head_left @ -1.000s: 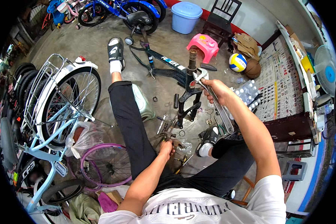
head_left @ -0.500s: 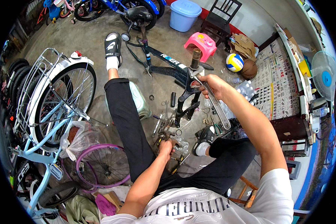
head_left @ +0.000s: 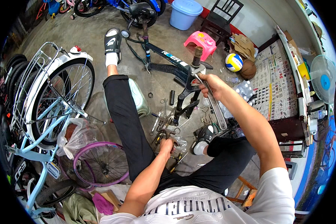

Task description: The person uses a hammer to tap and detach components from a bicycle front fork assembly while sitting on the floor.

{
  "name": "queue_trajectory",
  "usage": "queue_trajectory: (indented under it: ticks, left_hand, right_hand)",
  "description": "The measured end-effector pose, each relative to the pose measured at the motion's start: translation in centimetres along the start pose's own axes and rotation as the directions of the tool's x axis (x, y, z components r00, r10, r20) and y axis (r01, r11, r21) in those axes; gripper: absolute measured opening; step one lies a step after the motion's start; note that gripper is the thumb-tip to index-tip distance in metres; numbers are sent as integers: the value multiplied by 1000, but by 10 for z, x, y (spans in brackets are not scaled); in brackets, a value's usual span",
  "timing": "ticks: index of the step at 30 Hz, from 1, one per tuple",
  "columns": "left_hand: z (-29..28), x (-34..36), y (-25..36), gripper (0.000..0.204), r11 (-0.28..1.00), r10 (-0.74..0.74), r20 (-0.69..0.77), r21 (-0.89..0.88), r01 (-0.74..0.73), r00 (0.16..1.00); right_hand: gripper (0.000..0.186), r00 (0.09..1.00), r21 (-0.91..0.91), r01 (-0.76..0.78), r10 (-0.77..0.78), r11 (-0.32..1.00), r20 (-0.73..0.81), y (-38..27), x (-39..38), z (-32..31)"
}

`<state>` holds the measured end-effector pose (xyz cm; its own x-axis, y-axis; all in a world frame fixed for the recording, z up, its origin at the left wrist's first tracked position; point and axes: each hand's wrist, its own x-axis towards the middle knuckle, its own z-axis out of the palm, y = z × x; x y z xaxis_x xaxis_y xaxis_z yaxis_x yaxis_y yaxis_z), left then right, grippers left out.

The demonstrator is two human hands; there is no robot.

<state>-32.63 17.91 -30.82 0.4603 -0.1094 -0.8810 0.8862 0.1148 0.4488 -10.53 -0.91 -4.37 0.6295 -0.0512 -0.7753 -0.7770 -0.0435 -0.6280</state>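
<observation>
A black bicycle frame [head_left: 167, 57] with its fork lies across the floor before me. At its head tube, the jaws of a large adjustable wrench [head_left: 217, 108] sit around the fitting beneath an upright rusty metal tube [head_left: 197, 56]. My right hand [head_left: 211, 84] is closed around the wrench near those jaws, its handle slanting toward my right foot. Lower down, between my legs, my left hand [head_left: 167, 145] grips a hammer [head_left: 167, 133], head up, apart from the frame. The hammer's handle is mostly hidden by my fingers.
Loose wrenches [head_left: 159, 118] and a short black tube [head_left: 172, 98] lie below the frame. To the left are a light-blue bicycle [head_left: 44, 158] and a purple wheel rim [head_left: 77, 168]. A pink stool [head_left: 200, 44], volleyball [head_left: 233, 62] and basketball [head_left: 248, 69] stand beyond.
The wrench's handle end has swung slightly left, and the hammer head has risen a little. Both hands keep their holds; the view has shifted slightly.
</observation>
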Motion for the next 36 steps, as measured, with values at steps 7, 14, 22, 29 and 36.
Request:
queue_trajectory:
  ticks: [7,14,22,29,36]
  left_hand:
    - [0,-1,0,24,999,-7,-14,-46,6,1000]
    - [3,-9,5,21,997,7,2,-81,-7,1000]
    - [3,-16,14,21,997,-12,16,-73,13,1000]
    - [2,-25,27,23,994,-51,62,-89,57,997]
    - [6,-28,26,23,993,-51,65,-107,57,997]
  right_hand:
    - [50,998,-77,-1,-4,997,-70,0,14,-1]
    - [36,996,23,-87,87,996,4,-13,10,-4]
    - [32,991,31,-47,50,998,-120,-5,6,8]
    - [30,984,46,4,4,999,-177,-1,6,14]
    - [29,979,63,-4,17,998,-203,-1,4,17]
